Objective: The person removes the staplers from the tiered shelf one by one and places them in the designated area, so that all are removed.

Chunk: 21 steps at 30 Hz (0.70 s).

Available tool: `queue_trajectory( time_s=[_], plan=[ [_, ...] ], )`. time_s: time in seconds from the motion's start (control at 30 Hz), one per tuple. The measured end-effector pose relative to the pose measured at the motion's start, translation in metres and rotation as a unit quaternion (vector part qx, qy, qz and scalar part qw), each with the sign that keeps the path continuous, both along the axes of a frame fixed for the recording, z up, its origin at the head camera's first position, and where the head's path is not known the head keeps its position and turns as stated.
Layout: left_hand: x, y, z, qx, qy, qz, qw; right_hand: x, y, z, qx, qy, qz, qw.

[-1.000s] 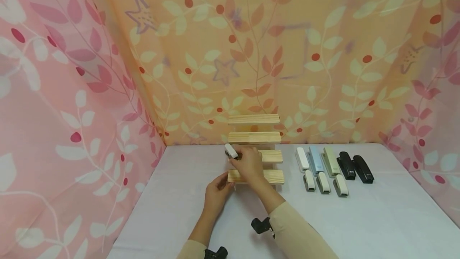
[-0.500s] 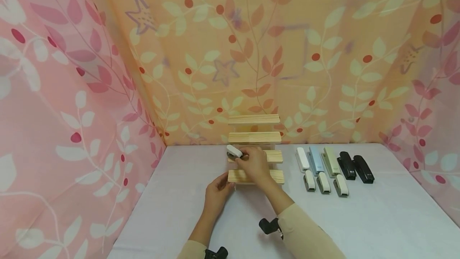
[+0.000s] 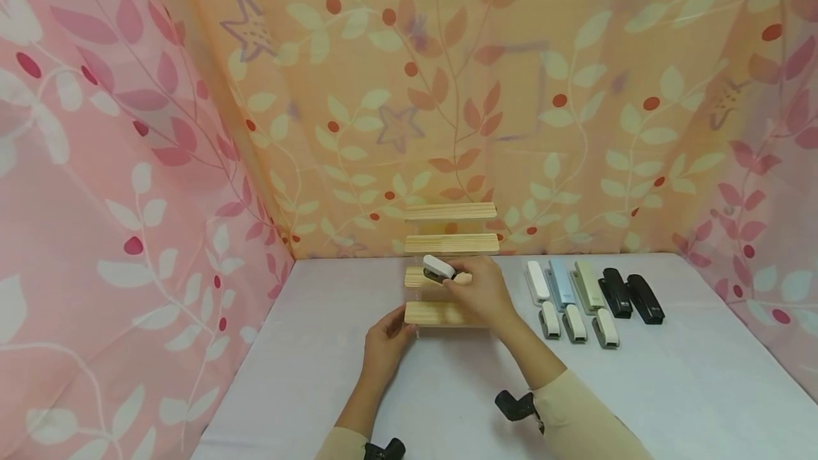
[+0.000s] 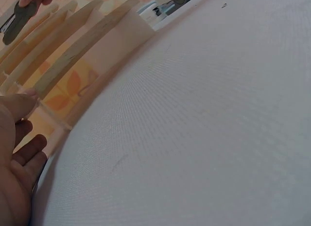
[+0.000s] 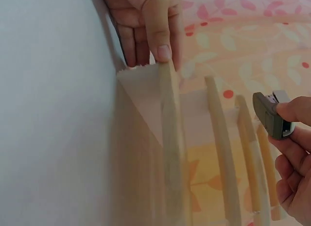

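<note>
A small stapler [image 3: 439,267], white on top and grey-green below, is pinched between the thumb and fingers of my right hand [image 3: 491,294]. It is held in front of the middle tiers of a stepped wooden rack [image 3: 441,314] with clear side panels. In the right wrist view the stapler [image 5: 267,118] is apart from the boards. My left hand [image 3: 385,346] grips the rack's front left corner. In the right wrist view its thumb [image 5: 163,51] presses on the end of the lowest board [image 5: 170,104], with fingers behind and beside it.
Right of the rack stand two rows of staplers: a white one [image 3: 538,282], a blue one [image 3: 561,285], a green one [image 3: 589,287] and two black ones [image 3: 646,299] behind, small white ones [image 3: 575,324] in front. Floral curtains [image 3: 358,162] enclose the white table [image 3: 307,318].
My right hand has moved to the right along the rack with the stapler, which has turned more sideways. My left hand keeps its place on the corner.
</note>
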State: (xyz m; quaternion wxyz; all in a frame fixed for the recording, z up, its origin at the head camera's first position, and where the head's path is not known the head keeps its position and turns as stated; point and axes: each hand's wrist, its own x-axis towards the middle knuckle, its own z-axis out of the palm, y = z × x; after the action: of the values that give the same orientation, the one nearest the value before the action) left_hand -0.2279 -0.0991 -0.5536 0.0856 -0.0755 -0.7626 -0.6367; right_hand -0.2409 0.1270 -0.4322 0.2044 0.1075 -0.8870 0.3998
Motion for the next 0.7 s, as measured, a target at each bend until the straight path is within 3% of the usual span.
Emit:
queue_trajectory(
  time_s=[0.23,0.47,0.7],
  plan=[
    [0.0,0.0,0.0,0.006,0.005,-0.001,1.0,0.016,0.027,0.013,0.021,0.03,0.016,0.9992],
    [0.0,0.0,0.002,-0.002,-0.004,0.003,1.0,0.03,0.056,0.022,0.033,0.046,0.007,0.9984],
    [0.0,0.0,-0.002,-0.014,-0.01,0.007,0.9998,0.043,0.084,0.024,0.048,0.057,-0.014,0.9971]
  ],
)
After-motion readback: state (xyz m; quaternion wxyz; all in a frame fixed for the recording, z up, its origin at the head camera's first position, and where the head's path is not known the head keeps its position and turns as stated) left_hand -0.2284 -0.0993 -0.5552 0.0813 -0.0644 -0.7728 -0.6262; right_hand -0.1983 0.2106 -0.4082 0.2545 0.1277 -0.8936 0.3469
